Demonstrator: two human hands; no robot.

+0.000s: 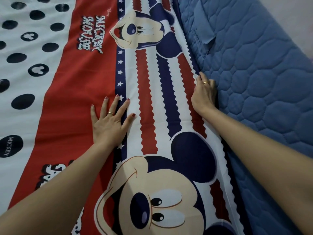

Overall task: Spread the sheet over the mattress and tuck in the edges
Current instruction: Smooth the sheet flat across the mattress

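Fingers (116, 106) of left hand (108, 126) splay flat on sheet (145, 102); right hand (204, 95) pushes straight fingers down beside mattress (262, 73).

The sheet (84, 99) lies spread on the mattress (264, 82), which shows bare to the sheet's right. The left hand (110, 122) rests flat on the sheet. The right hand (204, 94) sits at the sheet's right edge, against the mattress.

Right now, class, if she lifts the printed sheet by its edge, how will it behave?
The printed sheet would probably hang limp, since it drapes over the blue quilted pad. It looks thin and light, and lies flat under her left hand.
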